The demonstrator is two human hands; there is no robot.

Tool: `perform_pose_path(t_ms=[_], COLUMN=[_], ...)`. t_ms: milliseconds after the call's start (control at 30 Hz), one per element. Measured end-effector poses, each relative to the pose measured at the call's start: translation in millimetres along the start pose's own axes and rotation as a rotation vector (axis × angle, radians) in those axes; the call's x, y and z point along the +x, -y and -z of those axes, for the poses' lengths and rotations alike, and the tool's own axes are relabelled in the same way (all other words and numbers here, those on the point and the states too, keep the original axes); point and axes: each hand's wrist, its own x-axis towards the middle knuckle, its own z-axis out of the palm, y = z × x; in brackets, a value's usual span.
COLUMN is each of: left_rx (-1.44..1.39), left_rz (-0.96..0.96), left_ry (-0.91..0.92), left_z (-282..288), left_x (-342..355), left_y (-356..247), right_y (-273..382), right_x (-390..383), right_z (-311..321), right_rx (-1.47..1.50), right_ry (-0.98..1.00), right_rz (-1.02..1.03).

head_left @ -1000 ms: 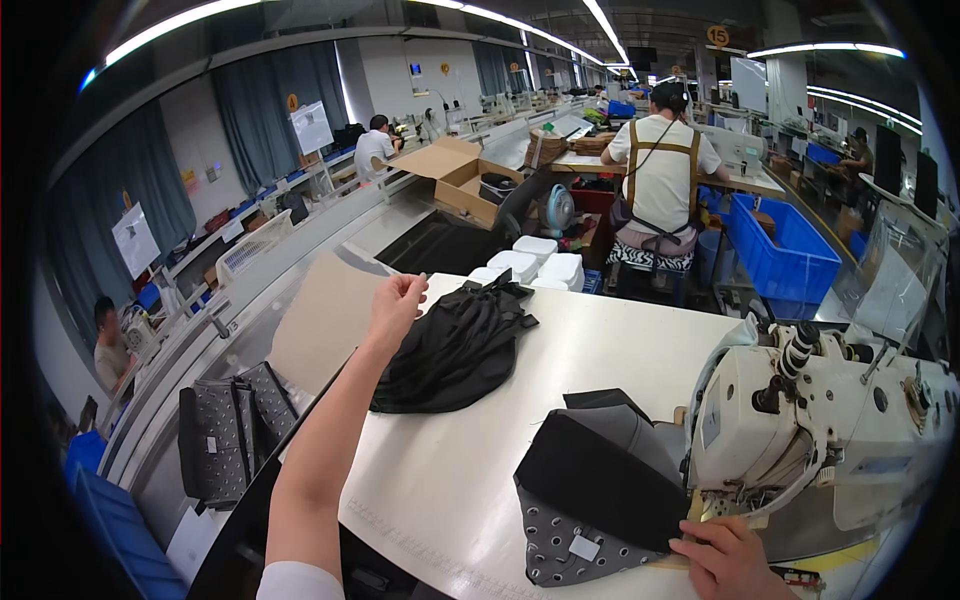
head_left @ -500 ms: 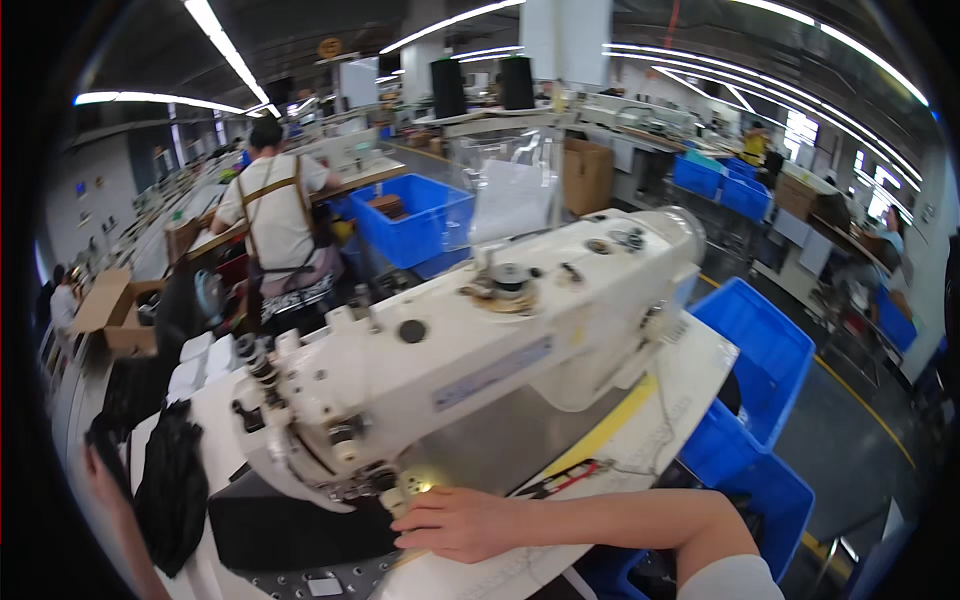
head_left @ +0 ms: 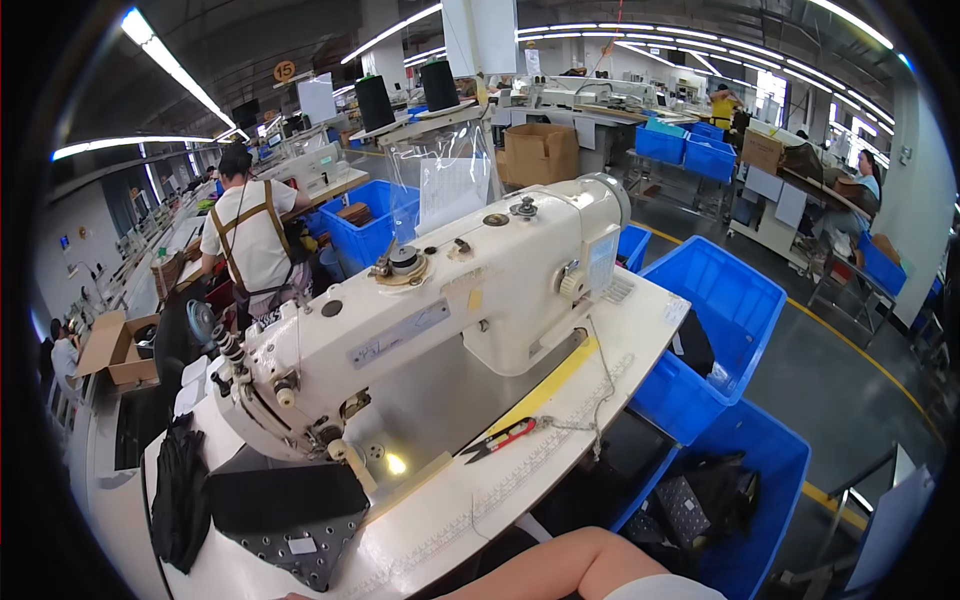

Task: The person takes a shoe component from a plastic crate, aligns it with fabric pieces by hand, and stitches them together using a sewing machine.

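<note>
My right forearm (head_left: 540, 572) comes in along the lower edge. Of my right hand (head_left: 294, 597) only a sliver shows below the fabric, so its fingers cannot be read. My left hand is out of the picture. Nearest to the right hand lies a black fabric piece (head_left: 290, 500) with a grey, eyelet-dotted lower part and a small white label (head_left: 302, 545). It rests flat on the white table (head_left: 430, 535), by the needle end of a cream sewing machine (head_left: 440, 310). A gathered black fabric strip (head_left: 181, 495) lies to its left.
Red-handled thread snips (head_left: 502, 438) lie on the table right of the needle. Blue bins (head_left: 715, 300) stand to the right, and a lower bin (head_left: 770, 500) holds dark fabric pieces. Another person (head_left: 250, 225) works at a bench at the far left. Black thread cones (head_left: 374, 104) stand behind.
My right hand has left the needle area and drawn down to the lower edge. My left hand has gone out of view at the left. The view has shifted.
</note>
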Motion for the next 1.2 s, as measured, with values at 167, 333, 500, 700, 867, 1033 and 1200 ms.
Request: perform_pose_path(t_ms=[167,333,500,700,867,1033,1200], left_rx=[-0.312,-0.368,-0.206,-0.292,-0.661,-0.653,-0.629], left_rz=[0.060,0.334,0.373,0.381,0.264,0.464,0.377], left_ry=[-0.063,-0.082,-0.043,-0.194,-0.281,-0.102,-0.153], left_z=[-36.7,-60.6,-72.9,-66.0,-84.6,-69.4,-79.6], left_x=[-36.1,-21.2,-22.9,-41.7,-41.2,-39.6,-56.7], left_y=[19.4,-27.4,-19.1,-12.9,-6.9,-13.1,-9.5], right_y=[-3.0,-11.8,-16.9,-22.2,-4.7,-0.6,-3.1], right_x=[-17.2,-39.5,-49.2,-38.4,-38.8,-29.7,-35.2], right_z=[-12.2,-7.4,-12.2,-32.2,-8.7,-13.4,-20.2], right_rx=[-0.016,0.170,0.249,0.021,-0.305,-0.349,-0.367], right_ry=[0.094,-0.120,-0.178,-0.078,0.015,0.066,0.145], right_rz=[-0.229,-0.492,-0.508,-0.389,-0.323,-0.282,-0.220])
